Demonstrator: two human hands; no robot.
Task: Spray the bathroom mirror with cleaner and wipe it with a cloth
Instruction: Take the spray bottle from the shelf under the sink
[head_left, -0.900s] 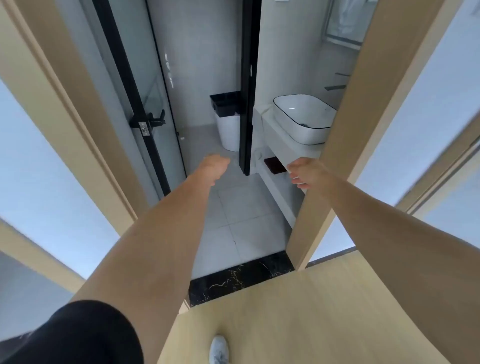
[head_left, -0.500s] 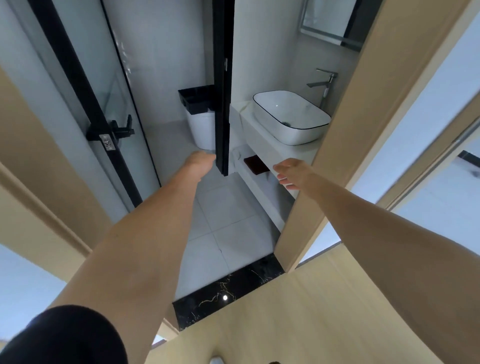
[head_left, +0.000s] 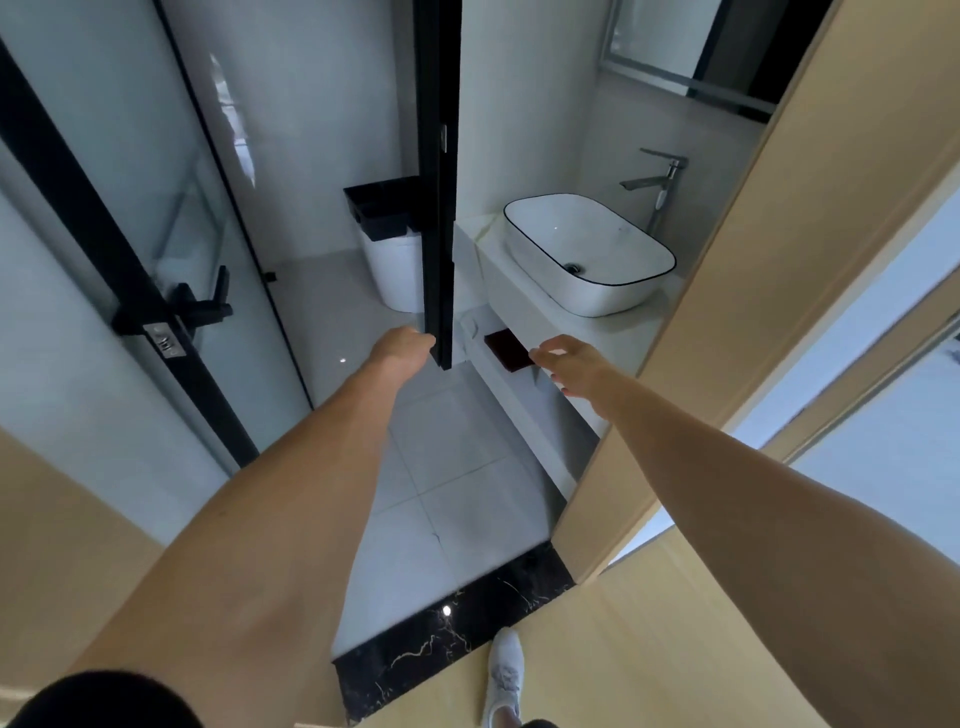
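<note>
While the person is standing at the bathroom doorway, both bare arms are reaching forward into the room. The left hand (head_left: 408, 347) is hovering against the lower end of a black-framed partition (head_left: 440, 182); its fingers are curling inward (whether they are actually gripping the frame edge, I cannot tell, since the frame is hiding the fingertips). The right hand (head_left: 571, 364) is hanging in the air with fingers loosely spread and slightly bent, holding nothing, just beside a dark red-brown cloth (head_left: 506, 351) that is lying on the open shelf under the white counter (head_left: 618, 332).

The mirror (head_left: 670, 47) is showing only in part, mounted high on the wall above the faucet (head_left: 655, 179), well apart from both hands. A white basin with a thin black rim (head_left: 587, 254) is sitting on the counter, below the faucet. To the left of the partition, a white bin with a black top (head_left: 387, 244) is standing on the grey tiled floor (head_left: 436, 457). Further left, a glass door with a black handle (head_left: 200, 306) is standing open. A black marble threshold (head_left: 447, 623) is crossing the doorway, and one white shoe (head_left: 505, 675) is resting on the wooden floor just behind it.
</note>
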